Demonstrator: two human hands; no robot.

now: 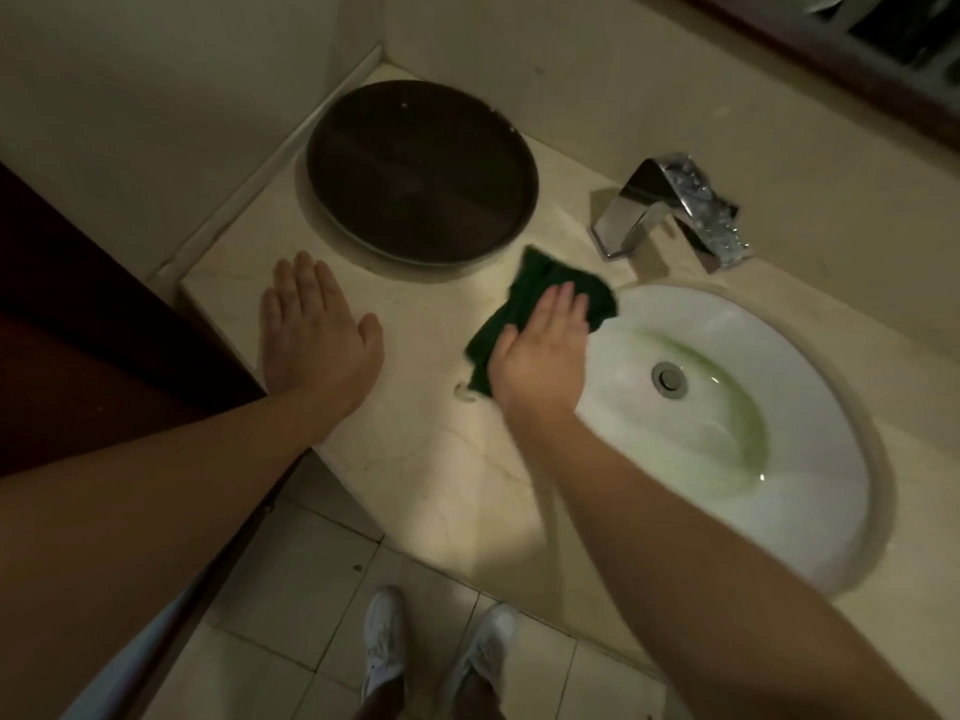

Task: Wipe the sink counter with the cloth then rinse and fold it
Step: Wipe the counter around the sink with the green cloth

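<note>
Two bare hands rest on a pale marble worktop (pixel 431 459). Right hand (pixel 540 350) lies flat, fingers straight and grip released, pressing a dark green cloth (pixel 540 275) against the worktop just beside the white sink's (pixel 810 511) left rim. Left hand (pixel 311 330) lies flat and empty, well apart, near a round dark tray (pixel 421 171). Behind the sink stands a chrome tap (pixel 670 210).

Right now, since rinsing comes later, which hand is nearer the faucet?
Right. The right hand presses flat on the green cloth just below-left of the faucet; the left hand rests flat on the counter, farther left.
</note>
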